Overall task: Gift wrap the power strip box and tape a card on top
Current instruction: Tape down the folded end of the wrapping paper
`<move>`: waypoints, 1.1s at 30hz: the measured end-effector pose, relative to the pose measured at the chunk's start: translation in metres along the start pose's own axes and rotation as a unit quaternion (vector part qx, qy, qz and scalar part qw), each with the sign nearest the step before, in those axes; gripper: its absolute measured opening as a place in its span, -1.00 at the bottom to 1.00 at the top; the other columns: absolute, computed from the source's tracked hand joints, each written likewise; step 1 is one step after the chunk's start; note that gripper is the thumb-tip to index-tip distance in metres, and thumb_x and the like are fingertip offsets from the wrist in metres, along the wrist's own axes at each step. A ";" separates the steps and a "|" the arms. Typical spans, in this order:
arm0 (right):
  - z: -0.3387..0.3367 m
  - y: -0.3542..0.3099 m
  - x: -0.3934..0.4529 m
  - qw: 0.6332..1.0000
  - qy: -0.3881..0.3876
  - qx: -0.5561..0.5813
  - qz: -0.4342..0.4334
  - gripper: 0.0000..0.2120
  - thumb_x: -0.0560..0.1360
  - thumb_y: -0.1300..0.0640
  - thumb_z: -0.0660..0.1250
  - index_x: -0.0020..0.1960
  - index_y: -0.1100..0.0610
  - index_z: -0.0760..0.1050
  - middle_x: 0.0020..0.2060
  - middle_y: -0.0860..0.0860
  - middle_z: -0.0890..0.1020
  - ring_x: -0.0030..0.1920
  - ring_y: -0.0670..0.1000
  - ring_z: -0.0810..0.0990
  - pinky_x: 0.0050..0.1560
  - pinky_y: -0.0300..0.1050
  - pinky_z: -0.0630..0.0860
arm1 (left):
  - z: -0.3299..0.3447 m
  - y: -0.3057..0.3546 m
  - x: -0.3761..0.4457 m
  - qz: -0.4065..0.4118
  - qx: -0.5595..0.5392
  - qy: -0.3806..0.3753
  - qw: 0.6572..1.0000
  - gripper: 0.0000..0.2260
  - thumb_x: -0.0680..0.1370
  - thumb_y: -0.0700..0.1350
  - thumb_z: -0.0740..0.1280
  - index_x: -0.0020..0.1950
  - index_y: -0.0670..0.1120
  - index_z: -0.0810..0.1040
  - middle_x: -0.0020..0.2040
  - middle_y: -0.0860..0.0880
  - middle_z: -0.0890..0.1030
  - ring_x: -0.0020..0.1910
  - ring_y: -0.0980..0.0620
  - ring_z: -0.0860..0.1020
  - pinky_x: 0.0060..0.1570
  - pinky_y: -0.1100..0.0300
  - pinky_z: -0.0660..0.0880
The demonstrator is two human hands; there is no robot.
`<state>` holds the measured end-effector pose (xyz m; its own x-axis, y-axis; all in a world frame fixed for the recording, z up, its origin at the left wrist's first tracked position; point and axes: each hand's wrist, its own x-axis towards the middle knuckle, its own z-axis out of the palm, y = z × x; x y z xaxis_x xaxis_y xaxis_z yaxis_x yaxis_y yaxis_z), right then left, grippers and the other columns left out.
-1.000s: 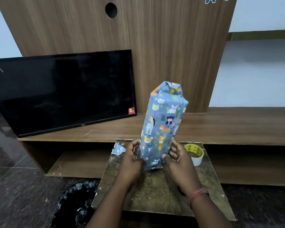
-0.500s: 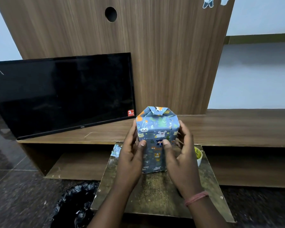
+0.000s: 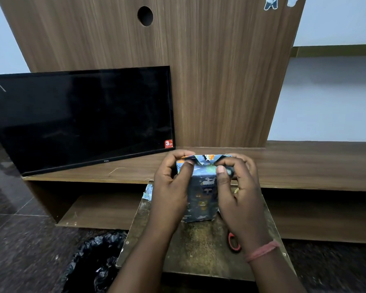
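Small table: wrapped box upright

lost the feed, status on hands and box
Left hand and right hand both grip blue animal-print wrapped box, upright on worn brown board. No card visible.

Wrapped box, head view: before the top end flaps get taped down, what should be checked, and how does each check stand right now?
1. Wrapped box upright on the small table: ok.
2. Left hand grips the box's top corner: ok.
3. Right hand grips the opposite top corner: ok.
4. Top flaps folded flat: not ok, paper puckers there.
5. Tape within reach: cannot tell, none visible.
6. Card ready: cannot tell, none visible.
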<state>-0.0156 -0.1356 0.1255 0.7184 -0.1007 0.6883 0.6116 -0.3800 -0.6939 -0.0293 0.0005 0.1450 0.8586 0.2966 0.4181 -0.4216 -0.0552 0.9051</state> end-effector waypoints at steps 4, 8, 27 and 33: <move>0.001 -0.001 -0.002 0.999 0.002 0.050 0.018 -0.94 0.60 0.09 0.31 0.06 0.02 0.49 0.13 -0.05 0.52 0.20 0.00 0.53 0.19 -0.08 0.48 | -0.002 0.001 0.001 0.009 0.001 -0.002 1.000 -0.77 0.65 -0.25 0.28 0.04 0.02 0.68 0.05 0.03 0.70 0.09 -0.03 0.64 0.16 -0.11 0.56; -0.004 -0.008 0.000 0.999 -0.012 0.051 0.000 -0.69 0.59 0.10 0.37 0.31 -0.01 0.44 0.24 -0.08 0.52 0.28 0.00 0.50 0.29 -0.11 0.44 | -0.006 0.002 0.001 0.002 -0.015 -0.015 1.000 -0.77 0.65 -0.26 0.28 0.05 -0.03 0.71 0.04 0.02 0.72 0.06 -0.02 0.66 0.06 0.05 0.56; -0.017 0.013 0.004 0.969 -0.038 -0.131 -0.204 -0.70 0.50 0.26 0.34 0.18 0.09 0.68 0.37 0.06 0.54 0.26 0.12 0.52 0.30 0.04 0.42 | -0.003 -0.010 -0.004 0.014 0.021 -0.101 0.995 -0.92 0.57 0.01 0.34 -0.02 0.05 0.60 0.24 0.18 0.58 0.35 0.19 0.48 0.35 0.07 0.39; -0.022 0.010 0.002 0.995 -0.051 0.042 -0.081 -0.83 0.51 0.13 0.48 0.10 0.05 0.71 0.44 -0.03 0.46 0.33 0.05 0.52 0.26 -0.07 0.52 | -0.006 -0.011 -0.008 0.004 -0.017 -0.121 0.992 -0.88 0.55 -0.12 0.33 0.06 0.03 0.49 -0.06 0.11 0.55 -0.17 0.10 0.49 -0.13 0.15 0.49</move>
<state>-0.0153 -0.1604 0.1243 0.6359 0.0505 0.7701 0.7439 -0.3060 -0.5941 -0.0335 0.0042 0.1315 0.8982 0.0575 0.4358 -0.4352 -0.0238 0.9000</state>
